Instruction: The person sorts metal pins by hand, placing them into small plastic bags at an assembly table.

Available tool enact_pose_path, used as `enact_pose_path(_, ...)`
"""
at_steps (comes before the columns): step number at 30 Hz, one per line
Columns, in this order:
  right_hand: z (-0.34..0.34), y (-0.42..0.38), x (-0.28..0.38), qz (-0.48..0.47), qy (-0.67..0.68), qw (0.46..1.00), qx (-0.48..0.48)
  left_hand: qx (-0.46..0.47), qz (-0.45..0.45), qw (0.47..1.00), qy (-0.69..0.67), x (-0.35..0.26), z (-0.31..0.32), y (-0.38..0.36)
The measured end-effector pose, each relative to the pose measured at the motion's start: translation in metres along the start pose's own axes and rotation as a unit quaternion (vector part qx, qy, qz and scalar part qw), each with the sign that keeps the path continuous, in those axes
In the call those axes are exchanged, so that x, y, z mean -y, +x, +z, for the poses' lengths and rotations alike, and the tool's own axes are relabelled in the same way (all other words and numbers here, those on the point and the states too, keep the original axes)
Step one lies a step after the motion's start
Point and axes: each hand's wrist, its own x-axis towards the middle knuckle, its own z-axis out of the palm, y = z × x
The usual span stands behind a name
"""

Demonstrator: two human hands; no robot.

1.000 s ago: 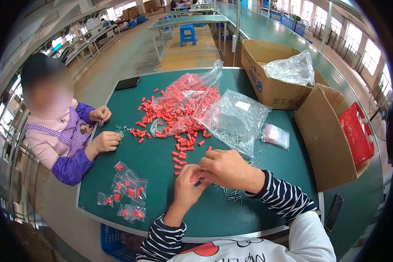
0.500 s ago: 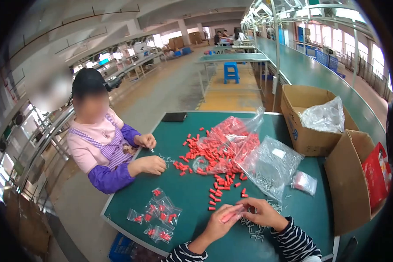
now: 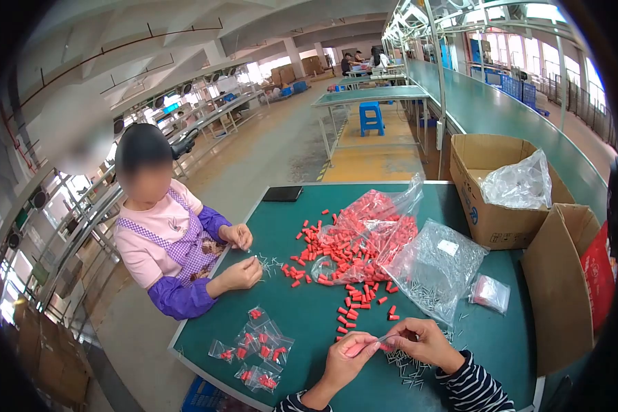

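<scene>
Below the red plugs (image 3: 353,312) on the tabletop (image 3: 309,323), our left hand (image 3: 350,353) and right hand (image 3: 419,340) pinch 1 small clear bag (image 3: 384,338) between them.

Filled small bags (image 3: 254,347) lie left of the hands (image 3: 384,347), screws (image 3: 408,367) right.

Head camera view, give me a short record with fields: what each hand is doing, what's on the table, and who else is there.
left hand: left hand pinches a small clear bag with the fingers
right hand: right hand pinches the same bag's other end
between hands: small clear bag, contents too small to tell
near hands: loose screws on the green table
table middle: red plastic plugs spilling from an open bag; bag of screws
table left: filled small packets
co-worker: person seated opposite left, both hands on the table
right side: cardboard boxes
</scene>
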Motion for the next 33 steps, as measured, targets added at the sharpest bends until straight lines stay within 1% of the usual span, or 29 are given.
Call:
enact_pose_path(3,-0.001,0.001,-0.008,-0.015,0.002,1.000,-0.009,-0.010,0.002,1.000,0.027,0.003,-0.001,0.000)
enact_pose_path(6,0.000,0.001,-0.006,0.000,0.009,1.000,-0.009,-0.011,0.045,0.995,0.090,-0.003,-0.002,0.001)
enact_pose_path(9,0.002,0.001,-0.005,-0.033,0.000,0.999,-0.014,0.006,0.086,0.986,0.140,-0.011,-0.005,0.003)
enact_pose_path(12,0.001,0.002,-0.007,-0.063,-0.047,0.997,-0.016,0.015,0.101,0.985,0.140,-0.013,-0.004,0.003)
enact_pose_path(15,0.000,0.002,-0.001,-0.071,-0.086,0.994,-0.017,0.003,0.113,0.985,0.134,-0.018,0.001,0.002)
enact_pose_path(16,0.000,0.003,-0.005,-0.087,-0.080,0.993,-0.027,0.001,0.113,0.984,0.136,-0.021,0.002,0.002)
enact_pose_path(18,0.000,0.001,0.005,-0.091,-0.090,0.991,-0.029,-0.004,0.114,0.984,0.139,-0.026,0.004,0.003)
enact_pose_path(22,-0.004,0.001,0.016,-0.115,-0.136,0.984,-0.014,0.036,0.104,0.988,0.108,-0.019,0.000,0.002)
enact_pose_path(25,-0.003,0.004,0.009,-0.191,-0.165,0.968,0.004,0.047,0.101,0.989,0.099,-0.024,0.000,0.002)
enact_pose_path(28,0.001,0.001,0.008,-0.142,-0.117,0.983,0.023,0.059,0.106,0.986,0.110,-0.020,-0.003,0.002)
enact_pose_path(30,0.003,0.001,0.011,-0.124,-0.127,0.984,0.013,0.056,0.100,0.986,0.123,-0.020,-0.003,0.002)
enact_pose_path(31,0.004,0.001,0.014,-0.116,-0.133,0.984,0.009,0.042,0.090,0.990,0.099,-0.017,-0.001,0.001)
enact_pose_path(33,0.007,0.001,0.021,-0.062,-0.140,0.988,-0.029,0.010,0.075,0.996,0.050,-0.004,0.006,0.000)
